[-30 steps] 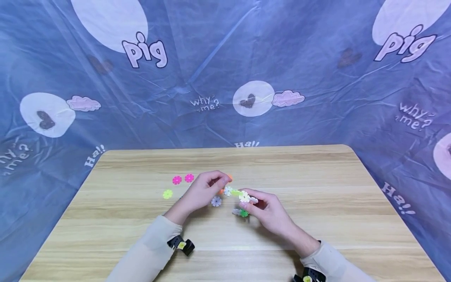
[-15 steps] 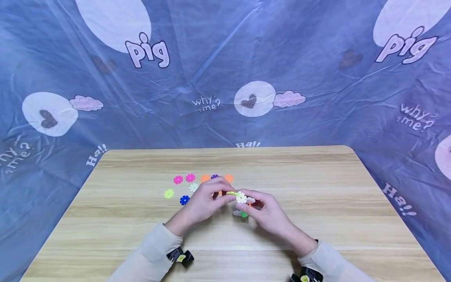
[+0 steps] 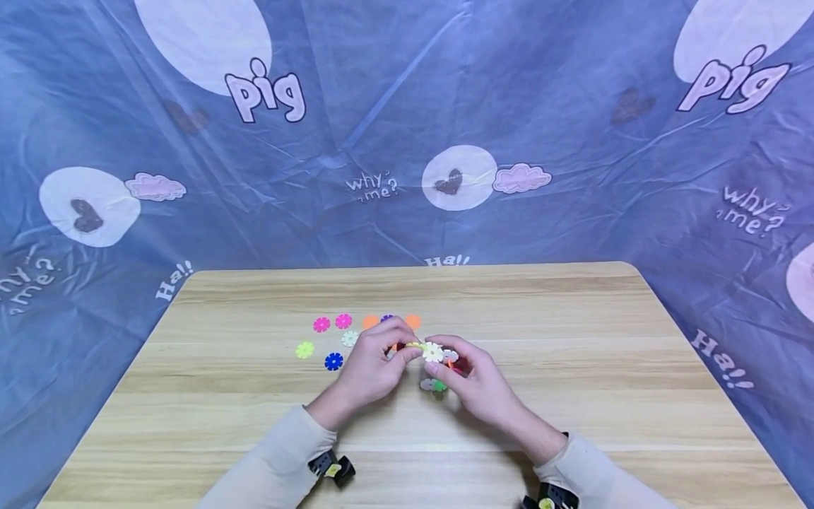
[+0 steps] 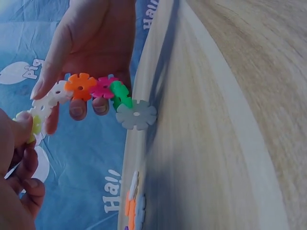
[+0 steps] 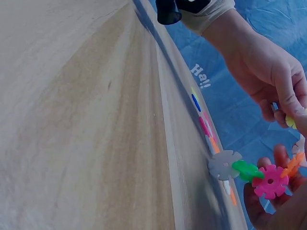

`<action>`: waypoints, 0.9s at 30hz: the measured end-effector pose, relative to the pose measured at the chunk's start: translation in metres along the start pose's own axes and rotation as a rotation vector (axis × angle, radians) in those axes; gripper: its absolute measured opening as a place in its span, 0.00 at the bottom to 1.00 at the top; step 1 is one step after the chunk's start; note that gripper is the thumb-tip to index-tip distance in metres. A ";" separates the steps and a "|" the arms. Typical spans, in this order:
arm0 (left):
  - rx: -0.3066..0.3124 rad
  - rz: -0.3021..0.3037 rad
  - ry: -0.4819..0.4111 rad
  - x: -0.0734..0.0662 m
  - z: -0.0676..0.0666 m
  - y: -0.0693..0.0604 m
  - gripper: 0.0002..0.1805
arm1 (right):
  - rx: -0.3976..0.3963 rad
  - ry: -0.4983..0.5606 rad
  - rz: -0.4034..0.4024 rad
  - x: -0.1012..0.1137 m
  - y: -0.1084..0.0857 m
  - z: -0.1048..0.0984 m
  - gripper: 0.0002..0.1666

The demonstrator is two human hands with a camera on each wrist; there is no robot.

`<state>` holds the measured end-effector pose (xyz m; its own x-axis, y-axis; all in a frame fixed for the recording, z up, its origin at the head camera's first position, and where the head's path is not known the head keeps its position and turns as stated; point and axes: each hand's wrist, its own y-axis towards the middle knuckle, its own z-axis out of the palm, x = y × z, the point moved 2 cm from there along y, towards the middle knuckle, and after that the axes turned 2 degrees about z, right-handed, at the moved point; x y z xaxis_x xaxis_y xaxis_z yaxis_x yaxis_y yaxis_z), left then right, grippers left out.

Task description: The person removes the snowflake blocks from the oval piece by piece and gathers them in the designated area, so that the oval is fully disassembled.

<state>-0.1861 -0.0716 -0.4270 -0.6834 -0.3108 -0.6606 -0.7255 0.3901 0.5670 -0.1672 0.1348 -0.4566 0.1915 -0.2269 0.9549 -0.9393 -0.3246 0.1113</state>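
In the head view, my left hand (image 3: 369,364) pinches a yellow-green flower-shaped disc (image 4: 36,125) between thumb and fingers. It forms one end of a chain of slotted discs. My right hand (image 3: 480,375) grips the white disc (image 3: 433,352) beside it. From there the chain continues through another whitish disc (image 4: 59,92), an orange disc (image 4: 80,87), a pink disc (image 4: 104,88) and a green disc (image 4: 120,95). A translucent grey disc (image 4: 137,114) hangs at the far end, above the table. Both hands are raised over the tabletop, close together.
Loose discs lie on the wooden table (image 3: 254,410), mostly left of and behind my left hand: two pink (image 3: 321,324), a yellow-green (image 3: 304,349), a blue (image 3: 333,361), a pale one (image 3: 349,338) and orange ones (image 3: 413,322). Some are partly hidden. A blue printed cloth (image 3: 394,127) surrounds the table.
My left hand has come from the loose discs to the chain's yellow-green end and pinches it. The right hand keeps its grip with little movement.
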 end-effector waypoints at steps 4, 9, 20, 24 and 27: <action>-0.010 0.023 0.053 0.001 0.002 0.000 0.03 | -0.007 0.003 -0.007 0.000 0.000 0.000 0.21; 0.029 -0.016 0.058 0.002 0.002 -0.002 0.02 | -0.013 -0.010 0.017 0.000 -0.001 -0.002 0.22; 0.153 -0.147 0.087 0.000 -0.005 -0.004 0.16 | -0.022 -0.012 0.035 -0.001 -0.003 -0.006 0.23; 0.192 -0.172 0.057 0.002 -0.007 -0.005 0.20 | -0.023 -0.017 0.033 -0.001 -0.004 -0.006 0.23; 0.218 -0.182 0.043 0.004 -0.009 -0.007 0.20 | -0.023 -0.020 0.038 -0.002 -0.004 -0.006 0.23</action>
<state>-0.1845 -0.0835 -0.4296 -0.5494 -0.4279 -0.7176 -0.8053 0.5003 0.3182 -0.1658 0.1420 -0.4569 0.1606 -0.2573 0.9529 -0.9524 -0.2938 0.0812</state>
